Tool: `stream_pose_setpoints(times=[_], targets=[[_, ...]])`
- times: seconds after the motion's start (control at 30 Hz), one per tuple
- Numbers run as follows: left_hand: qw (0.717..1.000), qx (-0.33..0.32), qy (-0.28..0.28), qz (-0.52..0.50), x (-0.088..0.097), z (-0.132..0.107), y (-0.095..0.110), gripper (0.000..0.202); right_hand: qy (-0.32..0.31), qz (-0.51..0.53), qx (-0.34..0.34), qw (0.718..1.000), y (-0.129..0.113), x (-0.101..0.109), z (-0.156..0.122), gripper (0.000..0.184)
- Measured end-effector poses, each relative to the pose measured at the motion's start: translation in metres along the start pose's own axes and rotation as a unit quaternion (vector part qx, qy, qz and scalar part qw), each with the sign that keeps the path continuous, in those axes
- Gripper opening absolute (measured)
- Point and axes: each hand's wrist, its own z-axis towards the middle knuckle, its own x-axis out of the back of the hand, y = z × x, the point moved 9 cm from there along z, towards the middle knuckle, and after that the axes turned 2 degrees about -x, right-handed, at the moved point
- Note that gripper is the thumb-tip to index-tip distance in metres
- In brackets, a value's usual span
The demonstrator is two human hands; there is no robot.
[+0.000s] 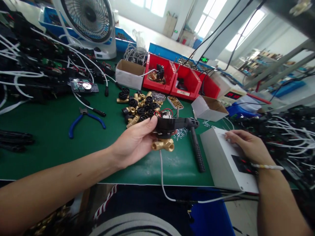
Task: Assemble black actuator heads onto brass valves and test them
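Valve (164, 136): black housing on brass body, white cable (162, 177) below.
Your left hand (134, 144): fingers pinch the valve.
Your right hand (246, 146): fingers extended flat on white box (219, 160).

On the bench (49, 137), pliers (86, 119) lie left of the fittings pile (139, 109), bins (182, 82) stand behind it, the valve (164, 134) sits before it, and the control box (219, 160) is right.
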Motion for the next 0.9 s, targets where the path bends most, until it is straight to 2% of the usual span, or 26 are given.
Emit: stream_pose_setpoints(times=[0.13,0.27,0.47,0.6,0.9], targets=[[0.997,-0.037,-0.040,0.053,-0.0056,-0.0037,0.0050,0.025,-0.009,0.012,0.007,1.000,-0.0018,-0.0008,-0.0015,0.067],[0.996,-0.022,-0.030,0.079,-0.0043,-0.0058,0.0036,0.023,-0.013,0.026,0.009,1.000,-0.0025,-0.0020,-0.0024,0.068],[0.995,-0.008,-0.055,0.077,-0.0089,-0.0082,0.0019,0.023,-0.013,0.036,-0.002,0.999,-0.0008,-0.0020,-0.0041,0.069],[0.995,0.010,-0.045,0.085,-0.0064,-0.0084,-0.0017,0.026,-0.017,0.035,-0.005,0.999,-0.0023,-0.0028,-0.0053,0.067],[0.989,-0.015,-0.053,0.140,-0.0090,-0.0103,-0.0005,0.033,-0.017,0.027,0.010,0.999,-0.0043,-0.0026,-0.0047,0.063]])
